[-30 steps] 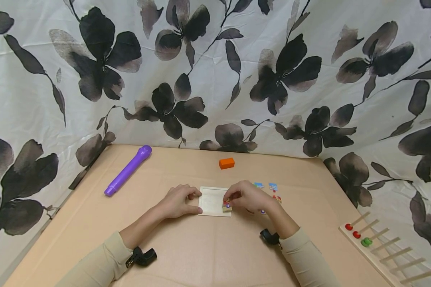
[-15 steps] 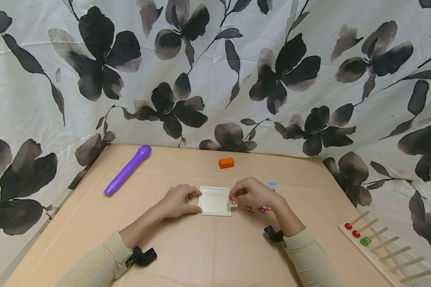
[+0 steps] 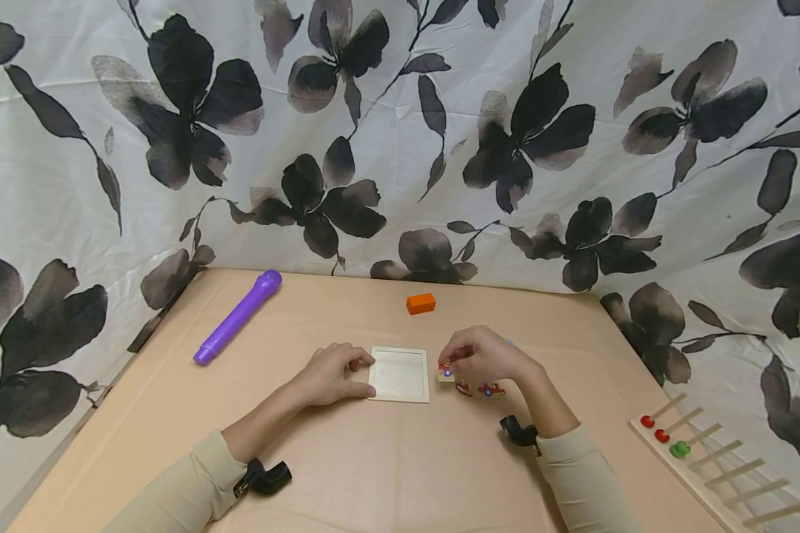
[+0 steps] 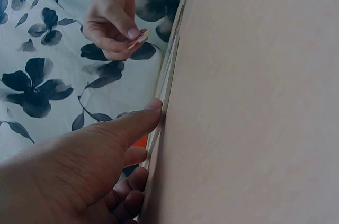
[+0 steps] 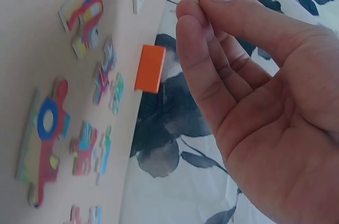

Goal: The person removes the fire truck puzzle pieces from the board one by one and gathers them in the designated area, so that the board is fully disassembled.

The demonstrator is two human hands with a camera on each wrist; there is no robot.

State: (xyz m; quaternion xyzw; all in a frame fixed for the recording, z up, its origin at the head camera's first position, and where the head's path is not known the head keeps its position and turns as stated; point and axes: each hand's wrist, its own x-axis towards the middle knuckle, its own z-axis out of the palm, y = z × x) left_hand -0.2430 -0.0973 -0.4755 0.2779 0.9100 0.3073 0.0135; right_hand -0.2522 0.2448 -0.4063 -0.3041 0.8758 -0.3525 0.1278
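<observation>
A pale square puzzle board (image 3: 400, 376) with a raised rim lies flat on the table. My left hand (image 3: 330, 376) grips its left edge, thumb at the near part and fingers farther up; the left wrist view shows the thumb on the board's rim (image 4: 168, 83). To the right of the board, my right hand (image 3: 492, 358) pinches a small colourful jigsaw piece (image 3: 446, 373) between thumb and fingertips, above the table. More jigsaw pieces (image 3: 491, 389) lie beneath and beside this hand, partly hidden in the head view. Several show in the right wrist view, including a large red-and-blue one (image 5: 47, 123).
An orange block (image 3: 421, 303) sits beyond the board. A purple tube-shaped object (image 3: 238, 317) lies at the back left. At the right edge stands a wooden rack with pegs (image 3: 720, 455), bearing red and green beads. Floral cloth (image 3: 400, 148) hangs behind the table.
My right hand has moved right with the jigsaw piece, from over the board's right edge to beside it. The left hand and the board have stayed put.
</observation>
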